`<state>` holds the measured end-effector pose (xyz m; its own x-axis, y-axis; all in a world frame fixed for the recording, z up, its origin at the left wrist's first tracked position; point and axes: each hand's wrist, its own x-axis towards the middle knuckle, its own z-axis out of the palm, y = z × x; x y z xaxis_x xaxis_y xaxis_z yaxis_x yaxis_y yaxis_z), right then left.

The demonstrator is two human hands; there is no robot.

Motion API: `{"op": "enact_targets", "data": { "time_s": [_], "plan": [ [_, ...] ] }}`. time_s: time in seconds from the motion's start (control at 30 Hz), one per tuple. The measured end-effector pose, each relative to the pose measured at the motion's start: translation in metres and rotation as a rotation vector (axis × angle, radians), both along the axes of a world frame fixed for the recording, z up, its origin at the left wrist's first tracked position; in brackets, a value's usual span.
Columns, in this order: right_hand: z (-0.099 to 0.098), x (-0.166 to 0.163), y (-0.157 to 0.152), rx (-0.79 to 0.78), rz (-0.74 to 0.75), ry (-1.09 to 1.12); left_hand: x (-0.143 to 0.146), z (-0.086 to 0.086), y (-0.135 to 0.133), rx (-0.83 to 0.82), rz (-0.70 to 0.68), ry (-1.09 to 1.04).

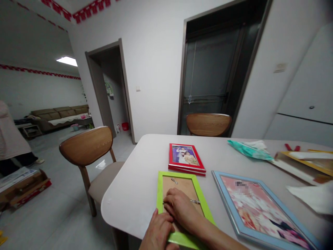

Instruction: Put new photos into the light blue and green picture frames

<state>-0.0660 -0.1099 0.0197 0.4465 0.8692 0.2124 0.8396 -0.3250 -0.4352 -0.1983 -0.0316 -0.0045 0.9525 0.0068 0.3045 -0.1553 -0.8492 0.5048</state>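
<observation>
A green picture frame (198, 189) lies face down on the white table (135, 194), its brown backing board up with small metal clips. My right hand (182, 208) rests on the backing board, fingers curled toward the frame's left edge. My left hand (158, 234) presses on the frame's near left corner at the table's front edge. A red frame (186, 158) with a photo lies just beyond. To the right, a blue frame (260, 210) lies with its photo face up.
Two wooden chairs stand at the table, one at the left (88, 152) and one at the far side (208, 124). Teal cloth (247, 147), a yellow frame (307, 163) and paper (312, 198) lie at right. A person (10, 139) stands far left by a cardboard box (23, 187).
</observation>
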Motion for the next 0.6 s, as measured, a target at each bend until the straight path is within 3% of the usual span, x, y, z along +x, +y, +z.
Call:
{"op": "enact_targets", "data": {
  "time_s": [0.1, 0.27, 0.6],
  "plan": [
    [0.004, 0.017, -0.022, 0.044, -0.069, -0.008, -0.001, 0.003, -0.001, 0.019, 0.004, 0.027],
    [-0.003, 0.042, -0.061, -0.113, -0.238, -0.085, -0.003, 0.006, -0.004, 0.010, 0.011, 0.019],
    [-0.013, 0.045, -0.062, -0.005, -0.272, -0.024, -0.001, 0.004, -0.001, 0.046, 0.017, 0.026]
  ]
}}
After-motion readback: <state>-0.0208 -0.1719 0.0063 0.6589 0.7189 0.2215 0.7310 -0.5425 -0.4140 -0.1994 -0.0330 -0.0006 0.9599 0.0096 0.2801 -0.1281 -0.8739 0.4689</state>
